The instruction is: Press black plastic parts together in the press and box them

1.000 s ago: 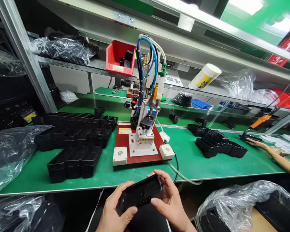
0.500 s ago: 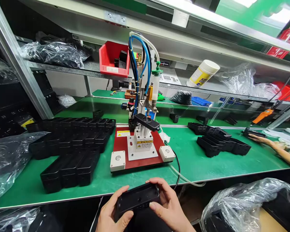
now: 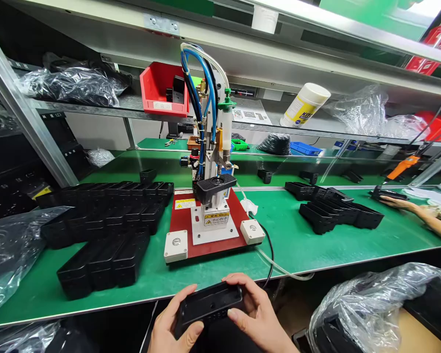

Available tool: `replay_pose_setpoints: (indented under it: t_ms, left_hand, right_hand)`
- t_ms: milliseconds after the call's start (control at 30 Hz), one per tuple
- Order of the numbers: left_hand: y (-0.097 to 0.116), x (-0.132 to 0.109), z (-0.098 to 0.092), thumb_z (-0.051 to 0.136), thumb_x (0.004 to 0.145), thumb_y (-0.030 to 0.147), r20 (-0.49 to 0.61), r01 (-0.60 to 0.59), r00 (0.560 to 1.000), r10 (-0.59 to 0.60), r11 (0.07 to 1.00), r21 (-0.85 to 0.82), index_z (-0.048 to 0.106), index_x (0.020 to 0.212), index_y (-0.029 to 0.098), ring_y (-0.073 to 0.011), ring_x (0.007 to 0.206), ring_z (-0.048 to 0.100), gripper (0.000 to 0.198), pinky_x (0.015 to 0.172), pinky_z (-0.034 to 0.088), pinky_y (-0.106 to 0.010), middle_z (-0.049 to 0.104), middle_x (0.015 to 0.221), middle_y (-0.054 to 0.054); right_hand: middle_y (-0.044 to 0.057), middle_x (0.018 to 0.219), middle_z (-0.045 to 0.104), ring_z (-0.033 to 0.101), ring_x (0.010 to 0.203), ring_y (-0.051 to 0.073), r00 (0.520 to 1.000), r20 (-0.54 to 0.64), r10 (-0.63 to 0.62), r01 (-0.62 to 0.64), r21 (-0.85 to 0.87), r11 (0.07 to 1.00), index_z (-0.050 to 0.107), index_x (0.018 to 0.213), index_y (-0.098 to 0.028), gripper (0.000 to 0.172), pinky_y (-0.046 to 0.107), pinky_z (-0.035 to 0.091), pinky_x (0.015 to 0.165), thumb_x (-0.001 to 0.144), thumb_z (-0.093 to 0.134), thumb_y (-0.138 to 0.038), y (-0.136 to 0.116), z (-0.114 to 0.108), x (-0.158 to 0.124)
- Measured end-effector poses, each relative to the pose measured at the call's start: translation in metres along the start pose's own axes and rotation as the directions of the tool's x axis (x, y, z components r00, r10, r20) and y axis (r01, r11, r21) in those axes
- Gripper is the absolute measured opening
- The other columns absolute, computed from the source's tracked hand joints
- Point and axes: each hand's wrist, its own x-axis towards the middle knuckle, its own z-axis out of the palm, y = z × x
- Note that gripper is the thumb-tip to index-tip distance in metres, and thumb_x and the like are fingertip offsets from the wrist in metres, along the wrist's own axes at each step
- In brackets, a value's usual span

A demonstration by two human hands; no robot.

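Note:
Both my hands hold one black plastic housing (image 3: 208, 305) below the front edge of the green bench (image 3: 308, 245). My left hand (image 3: 172, 326) grips its left end with the thumb along the near side. My right hand (image 3: 255, 318) wraps its right end, fingers curled over the top. Straight ahead stands a dispensing machine (image 3: 210, 147) on a red base plate (image 3: 209, 223), with blue hoses and a syringe. Another black housing (image 3: 213, 186) rests on the machine's fixture under the nozzle.
Rows of black housings (image 3: 110, 220) fill the bench at left, a smaller batch (image 3: 334, 213) lies at right. Another person's hand (image 3: 400, 203) rests on a part at far right. Plastic bags (image 3: 375, 309) of parts sit at lower right and left. A red bin (image 3: 161, 88) stands on the shelf.
The housing on the machine's fixture has turned round from end-on to broadside. My view shifted, so the machine sits further left. My hands keep hold of the housing, slightly lower in view.

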Motion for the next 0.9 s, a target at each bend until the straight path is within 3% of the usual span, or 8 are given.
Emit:
replay_pose_setpoints:
  t_ms: [300, 500, 600, 733, 800, 900]
  left_hand:
    - [-0.001, -0.001, 0.005, 0.072, 0.067, 0.065, 0.043, 0.050, 0.998, -0.049, 0.998, -0.029, 0.064, 0.118, 0.020, -0.0267, 0.104, 0.067, 0.068, 0.088, 0.056, -0.029, 0.069, 0.115, -0.010]
    - [0.017, 0.011, -0.004, 0.069, 0.071, 0.064, 0.098, -0.034, 0.995, 0.031, 0.999, 0.029, 0.058, 0.125, 0.021, -0.0267, 0.103, 0.067, 0.071, 0.087, 0.057, -0.030, 0.068, 0.116, -0.011]
    - [0.049, 0.045, -0.015, 0.066, 0.075, 0.064, 0.172, -0.234, 0.961, 0.217, 0.969, 0.084, 0.054, 0.130, 0.020, -0.0276, 0.107, 0.065, 0.072, 0.091, 0.054, -0.034, 0.066, 0.118, -0.013]
    - [0.110, 0.123, -0.017, 0.057, 0.082, 0.064, 0.226, -0.517, 0.844, 0.487, 0.851, 0.097, 0.055, 0.127, 0.018, -0.0275, 0.113, 0.058, 0.065, 0.099, 0.046, -0.037, 0.062, 0.121, -0.013]
    - [0.138, 0.165, -0.010, 0.053, 0.086, 0.062, 0.213, -0.565, 0.814, 0.541, 0.822, 0.070, 0.057, 0.125, 0.017, -0.0262, 0.111, 0.057, 0.059, 0.101, 0.042, -0.038, 0.061, 0.122, -0.013]
    - [0.165, 0.219, 0.007, 0.051, 0.087, 0.061, 0.183, -0.514, 0.841, 0.510, 0.858, -0.029, 0.058, 0.120, 0.017, -0.0216, 0.096, 0.058, 0.056, 0.090, 0.045, -0.034, 0.062, 0.110, -0.009]
  right_hand:
    - [0.012, 0.124, 0.057, 0.050, 0.123, 0.028, 0.999, -0.001, -0.052, 0.052, -0.028, 0.998, 0.063, 0.115, -0.026, 0.038, 0.041, 0.040, 0.106, 0.083, 0.071, -0.046, 0.000, -0.002, -0.001]
    - [0.012, 0.131, 0.055, 0.049, 0.126, 0.029, 0.992, 0.002, -0.123, 0.122, -0.149, 0.981, 0.064, 0.109, -0.027, 0.028, 0.042, 0.043, 0.104, 0.085, 0.070, -0.041, -0.011, -0.004, 0.001]
    - [0.012, 0.132, 0.055, 0.053, 0.121, 0.029, 0.952, 0.022, -0.304, 0.297, -0.294, 0.908, 0.066, 0.102, -0.025, 0.019, 0.042, 0.046, 0.100, 0.086, 0.069, -0.035, -0.036, -0.006, 0.018]
    - [0.010, 0.130, 0.057, 0.056, 0.117, 0.027, 0.800, 0.022, -0.600, 0.535, -0.482, 0.694, 0.065, 0.097, -0.024, 0.010, 0.041, 0.047, 0.100, 0.087, 0.067, -0.024, -0.084, -0.006, 0.073]
    - [0.009, 0.128, 0.059, 0.057, 0.117, 0.026, 0.726, -0.011, -0.687, 0.579, -0.529, 0.620, 0.065, 0.093, -0.024, 0.005, 0.042, 0.045, 0.101, 0.088, 0.064, -0.023, -0.104, -0.007, 0.109]
    - [0.009, 0.120, 0.063, 0.059, 0.112, 0.025, 0.666, -0.062, -0.743, 0.590, -0.566, 0.575, 0.065, 0.089, -0.023, 0.003, 0.042, 0.046, 0.099, 0.089, 0.062, -0.025, -0.118, -0.012, 0.161]
